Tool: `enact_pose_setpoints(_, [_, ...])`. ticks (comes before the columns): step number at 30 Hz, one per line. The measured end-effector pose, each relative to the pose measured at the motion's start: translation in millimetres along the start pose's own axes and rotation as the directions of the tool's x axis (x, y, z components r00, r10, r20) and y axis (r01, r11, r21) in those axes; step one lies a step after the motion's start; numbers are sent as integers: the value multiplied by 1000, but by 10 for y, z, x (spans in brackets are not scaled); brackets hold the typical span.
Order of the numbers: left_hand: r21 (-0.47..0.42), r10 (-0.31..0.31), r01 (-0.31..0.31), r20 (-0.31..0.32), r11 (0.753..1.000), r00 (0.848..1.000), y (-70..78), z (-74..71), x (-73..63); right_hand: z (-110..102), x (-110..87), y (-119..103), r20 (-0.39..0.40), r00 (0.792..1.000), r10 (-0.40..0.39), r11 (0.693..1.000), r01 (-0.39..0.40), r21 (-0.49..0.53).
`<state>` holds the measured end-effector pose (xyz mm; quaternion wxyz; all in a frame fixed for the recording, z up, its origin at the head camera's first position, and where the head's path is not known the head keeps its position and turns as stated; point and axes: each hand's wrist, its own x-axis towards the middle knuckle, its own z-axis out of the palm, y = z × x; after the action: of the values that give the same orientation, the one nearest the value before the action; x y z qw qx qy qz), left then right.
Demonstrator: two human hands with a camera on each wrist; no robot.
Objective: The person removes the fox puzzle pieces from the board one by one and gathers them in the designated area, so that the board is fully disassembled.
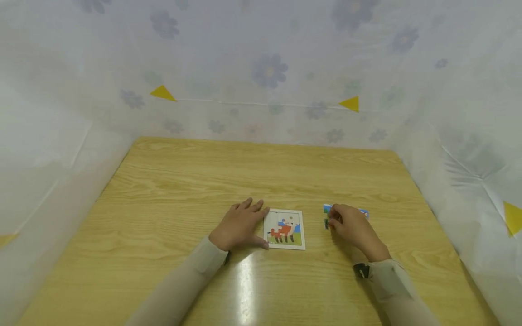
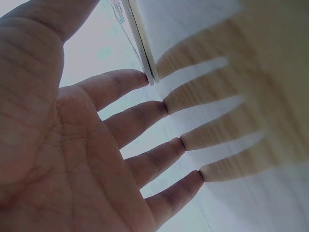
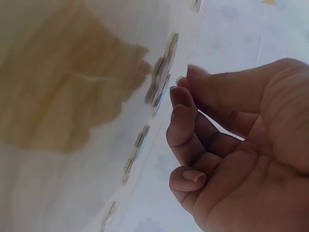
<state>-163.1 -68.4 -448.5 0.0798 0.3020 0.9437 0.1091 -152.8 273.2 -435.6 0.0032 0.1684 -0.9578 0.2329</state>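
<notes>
A square puzzle board (image 1: 302, 226) with a pale frame lies flat on the table. Pieces in it form part of a red-and-white animal on green ground; pale backing shows at its upper left. My left hand (image 1: 240, 225) spreads its fingers beside the board, index fingertip and thumb at its left edge. In the left wrist view the fingertips (image 2: 174, 145) rest on the tabletop. To the right, my right hand (image 1: 350, 226) hovers low over loose puzzle pieces (image 1: 364, 213). Its thumb and index finger pinch a small pale-edged puzzle piece (image 3: 179, 80), mostly hidden by the fingers.
Several loose pieces (image 3: 135, 152) lie in a row on the table in the right wrist view. The wood-grain table (image 1: 204, 176) is bounded by white flowered sheeting (image 1: 228, 72) at the back and both sides, with yellow triangles (image 1: 350, 103) on it.
</notes>
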Motion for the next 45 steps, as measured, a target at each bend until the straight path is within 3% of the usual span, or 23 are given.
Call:
enact_pose_setpoints(4, [7, 5, -5, -9, 1000, 1000, -2, 1, -6, 36, 82, -108, -12, 1000, -28, 999, 29, 26])
enact_pose_setpoints(10, [-3, 6, -6, -8, 1000, 1000, 2, -9, -20, 119, 252, -363, 64, 997, -47, 996, 42, 82])
enact_pose_setpoints(18, [-7, 3, -3, -1, 1000, 1000, 19, -18, -22, 297, 439, -671, 229, 959, -168, 979, 135, 155])
enact_pose_setpoints(23, [2, 17, -17, -10, 1000, 1000, 8, -19, -17, 376, 484, -744, 268, 946, -181, 975, 135, 179])
enact_pose_setpoints(31, [51, 20, -19, -14, 999, 1000, 15, -39, -24, 464, 551, -751, 271, 951, -152, 971, 93, 220])
enact_pose_setpoints(35, [99, 78, -72, -50, 992, 996, 140, -48, -24, 468, 588, -760, 284, 950, -129, 971, 64, 230])
enact_pose_setpoints(39, [177, 176, -156, -105, 972, 979, 277, -19, -26, 462, 610, -756, 297, 948, -109, 972, 40, 231])
enact_pose_setpoints(42, [244, 196, -156, -150, 957, 969, 330, 2, -23, 460, 613, -757, 291, 951, -108, 971, 38, 236])
enact_pose_setpoints(45, [272, 181, -132, -163, 953, 970, 348, 9, -19, 456, 602, -768, 280, 955, -101, 972, 34, 233])
